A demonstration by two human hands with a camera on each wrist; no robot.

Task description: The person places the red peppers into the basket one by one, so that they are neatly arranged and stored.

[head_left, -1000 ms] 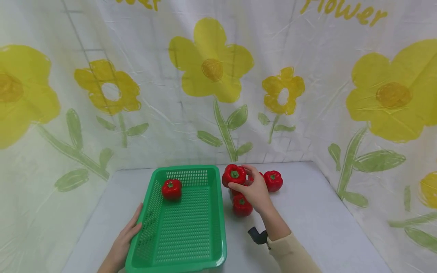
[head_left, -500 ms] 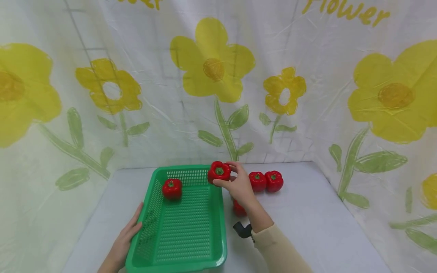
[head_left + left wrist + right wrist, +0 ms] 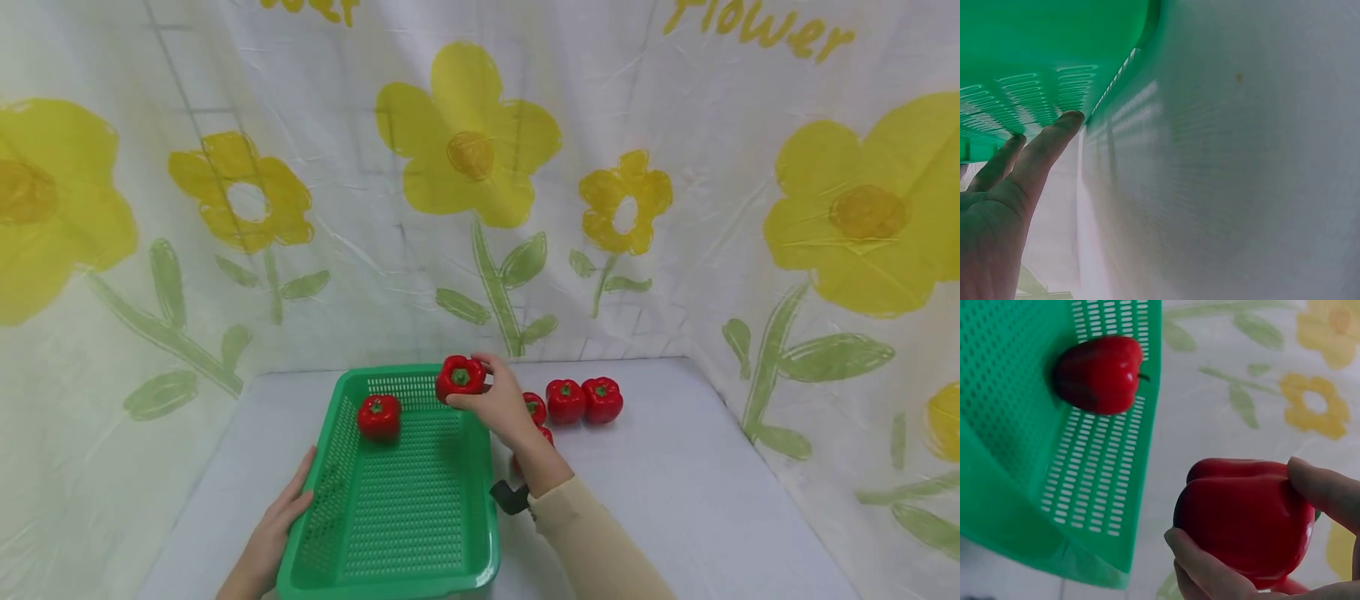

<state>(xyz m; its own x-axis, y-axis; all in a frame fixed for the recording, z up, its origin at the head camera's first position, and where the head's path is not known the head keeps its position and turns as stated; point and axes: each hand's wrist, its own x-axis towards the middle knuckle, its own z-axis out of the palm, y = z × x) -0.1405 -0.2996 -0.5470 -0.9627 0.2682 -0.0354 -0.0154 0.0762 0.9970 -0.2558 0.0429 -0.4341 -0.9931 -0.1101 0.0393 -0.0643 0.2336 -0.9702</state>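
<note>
My right hand point(image 3: 501, 407) pinches a red bell pepper point(image 3: 460, 377) between thumb and fingers. In the head view that pepper overlaps the far right corner of the green plastic basket point(image 3: 489, 533). The right wrist view shows the gripped pepper point(image 3: 1241, 519) near the basket rim, its stem mostly hidden. Another red bell pepper point(image 3: 378, 417) sits upright inside the basket, toward its far left corner. My left hand point(image 3: 268, 533) rests against the basket's left side. Its straight fingertips touch the slotted wall point(image 3: 1019, 103) in the left wrist view.
Right of the basket several more red bell peppers point(image 3: 566, 401) stand on the white table point(image 3: 660, 467), some partly behind my right forearm. A dark wrist device point(image 3: 510, 497) juts from the right sleeve. A curtain point(image 3: 352, 308) with yellow flowers hangs behind the table.
My right hand has carried the bell pepper left, from over the other peppers to the basket's far right corner. My left hand and the basket have stayed in place.
</note>
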